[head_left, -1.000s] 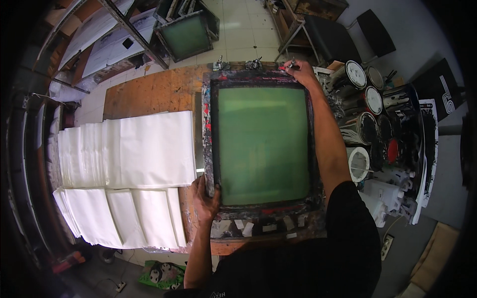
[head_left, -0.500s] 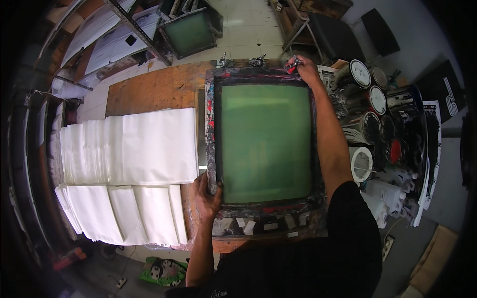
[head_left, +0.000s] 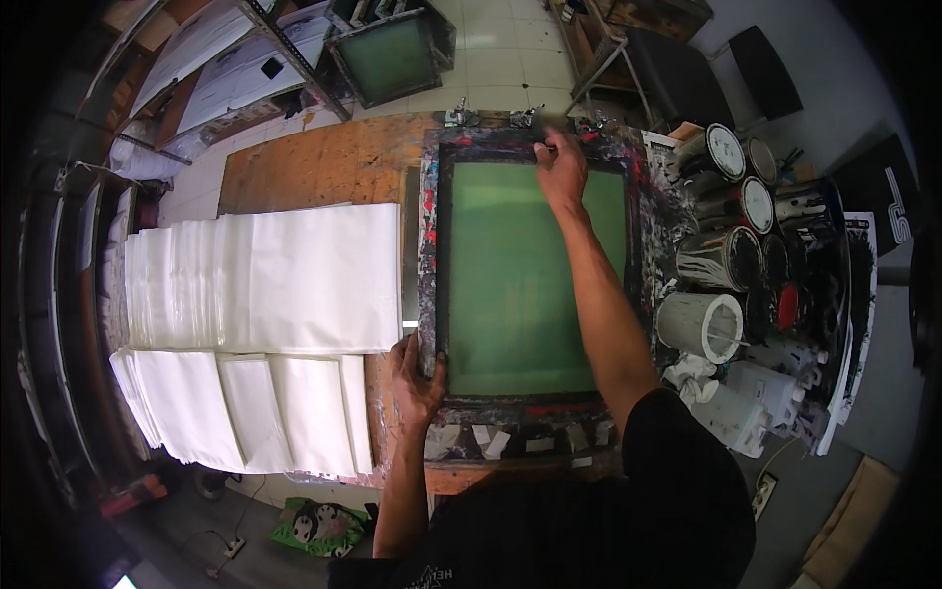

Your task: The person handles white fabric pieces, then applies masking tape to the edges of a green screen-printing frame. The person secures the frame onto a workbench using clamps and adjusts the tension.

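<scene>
A screen printing frame [head_left: 444, 294] with green mesh [head_left: 510, 285] lies on the paint-stained wooden table. My left hand [head_left: 419, 381] is closed around its left side near the close corner, thumb on top. Above the frame's far side is my right hand [head_left: 562, 169], its thumb apart from the fingers, whose tips are smeared by motion. It seems to hold nothing. Along the far edge stand a left metal clamp [head_left: 459, 116], a middle clamp [head_left: 523, 118] and a right clamp [head_left: 592, 127]. The middle one is nearest to my right hand.
Stacks of white sheets, a far stack [head_left: 324, 280] and a near stack [head_left: 304, 402], spread over the table's left part. Paint cans [head_left: 724, 152], a white bucket [head_left: 699, 326] and plastic jugs [head_left: 736, 417] crowd the right side. More screens [head_left: 385, 64] lean beyond the table.
My right hand has left the right clamp and moved left toward the middle clamp. My left hand stays on the frame. The view has shifted slightly.
</scene>
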`<control>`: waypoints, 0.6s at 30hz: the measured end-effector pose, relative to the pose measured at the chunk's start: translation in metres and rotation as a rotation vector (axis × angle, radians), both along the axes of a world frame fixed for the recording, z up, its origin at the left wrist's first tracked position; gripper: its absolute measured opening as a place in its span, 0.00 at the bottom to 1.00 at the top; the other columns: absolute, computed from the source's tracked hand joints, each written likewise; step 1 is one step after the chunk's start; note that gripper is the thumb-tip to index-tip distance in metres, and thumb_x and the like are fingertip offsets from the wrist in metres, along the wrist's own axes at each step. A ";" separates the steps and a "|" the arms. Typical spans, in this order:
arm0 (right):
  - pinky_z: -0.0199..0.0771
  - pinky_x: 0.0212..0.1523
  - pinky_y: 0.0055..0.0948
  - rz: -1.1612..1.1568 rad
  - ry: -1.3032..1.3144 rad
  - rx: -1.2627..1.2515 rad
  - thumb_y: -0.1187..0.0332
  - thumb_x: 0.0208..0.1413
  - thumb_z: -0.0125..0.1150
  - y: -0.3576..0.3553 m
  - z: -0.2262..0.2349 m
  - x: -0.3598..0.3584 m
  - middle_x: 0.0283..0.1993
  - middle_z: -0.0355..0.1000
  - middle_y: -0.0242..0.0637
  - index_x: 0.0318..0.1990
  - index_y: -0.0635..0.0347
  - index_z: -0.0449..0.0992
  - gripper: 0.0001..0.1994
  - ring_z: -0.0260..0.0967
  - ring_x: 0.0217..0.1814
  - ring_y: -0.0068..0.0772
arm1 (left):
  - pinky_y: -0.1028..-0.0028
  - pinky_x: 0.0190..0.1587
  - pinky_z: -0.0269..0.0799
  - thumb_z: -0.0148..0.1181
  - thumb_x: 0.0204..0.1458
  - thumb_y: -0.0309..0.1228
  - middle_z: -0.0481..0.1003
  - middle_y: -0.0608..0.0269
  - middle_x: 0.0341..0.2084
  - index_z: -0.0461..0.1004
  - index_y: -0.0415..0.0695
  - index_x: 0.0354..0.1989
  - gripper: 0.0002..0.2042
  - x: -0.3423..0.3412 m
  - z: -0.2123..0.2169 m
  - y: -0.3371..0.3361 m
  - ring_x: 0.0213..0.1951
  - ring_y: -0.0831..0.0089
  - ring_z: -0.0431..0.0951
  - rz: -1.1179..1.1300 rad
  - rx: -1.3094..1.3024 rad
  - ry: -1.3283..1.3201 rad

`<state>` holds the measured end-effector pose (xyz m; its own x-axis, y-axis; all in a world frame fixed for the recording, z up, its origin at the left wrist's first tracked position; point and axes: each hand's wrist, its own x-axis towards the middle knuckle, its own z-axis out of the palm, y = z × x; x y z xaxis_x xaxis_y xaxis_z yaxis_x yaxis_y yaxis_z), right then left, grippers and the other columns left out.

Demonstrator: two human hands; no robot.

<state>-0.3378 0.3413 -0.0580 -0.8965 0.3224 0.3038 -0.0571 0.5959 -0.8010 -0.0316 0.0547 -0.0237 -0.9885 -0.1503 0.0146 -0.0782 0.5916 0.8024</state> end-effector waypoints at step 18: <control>0.67 0.49 0.43 0.256 0.027 0.640 0.66 0.59 0.63 -0.057 -0.009 0.033 0.39 0.65 0.39 0.55 0.47 0.82 0.17 0.65 0.46 0.41 | 0.56 0.56 0.71 0.67 0.53 0.27 0.71 0.40 0.51 0.70 0.32 0.60 0.26 -0.005 0.006 0.001 0.53 0.46 0.74 -0.004 -0.084 -0.052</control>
<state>-0.3052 0.2841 -0.0672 -0.9100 -0.1490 0.3870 -0.2743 0.9161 -0.2925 -0.0371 0.0561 -0.0173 -0.9889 -0.1466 -0.0248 -0.1162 0.6572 0.7447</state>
